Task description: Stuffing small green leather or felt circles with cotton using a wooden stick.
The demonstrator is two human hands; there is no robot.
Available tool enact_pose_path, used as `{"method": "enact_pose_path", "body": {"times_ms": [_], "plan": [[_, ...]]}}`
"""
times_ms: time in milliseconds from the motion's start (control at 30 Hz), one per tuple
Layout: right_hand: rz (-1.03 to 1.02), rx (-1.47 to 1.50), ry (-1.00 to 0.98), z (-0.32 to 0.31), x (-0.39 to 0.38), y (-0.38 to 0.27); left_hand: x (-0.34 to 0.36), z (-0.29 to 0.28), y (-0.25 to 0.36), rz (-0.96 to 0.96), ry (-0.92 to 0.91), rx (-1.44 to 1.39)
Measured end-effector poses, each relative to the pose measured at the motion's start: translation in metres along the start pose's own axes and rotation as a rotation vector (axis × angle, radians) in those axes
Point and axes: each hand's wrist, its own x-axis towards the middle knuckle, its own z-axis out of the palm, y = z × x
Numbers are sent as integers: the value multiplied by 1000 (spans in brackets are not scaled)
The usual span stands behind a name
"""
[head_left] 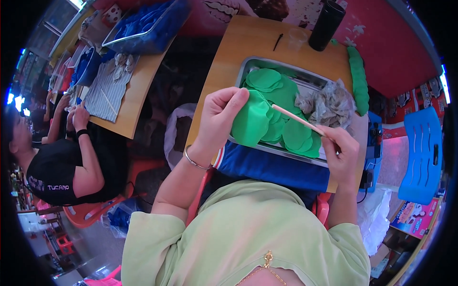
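Note:
My left hand pinches the upper edge of a thin, rounded green sheet piece between thumb and fingers, and the piece hangs over the tray's near left side. A slim pale wooden stick is in my closed right hand. Its far tip points left, close to the green piece; whether they touch I cannot tell. Below both hands, a shallow metal tray holds several overlapping green round pieces. Crumpled greyish plastic lies at the tray's right side.
A black tumbler, a clear cup and a thin dark stick stand or lie at the back of the wooden table. A green roll lines its right edge. A co-worker sits left; a blue chair stands right.

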Motion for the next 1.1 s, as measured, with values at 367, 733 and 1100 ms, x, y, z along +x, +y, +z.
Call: {"method": "enact_pose_path", "body": {"times_ms": [367,733,1100], "plan": [[-372,-212,-133,-4,17,-15,15,1,9,-362,-426,375],[81,303,-231,18,-8,14,-1,-3,-11,-39,-340,23],[352,626,-279,37,-23,9,-18,1,-15,441,-222,459]]}}
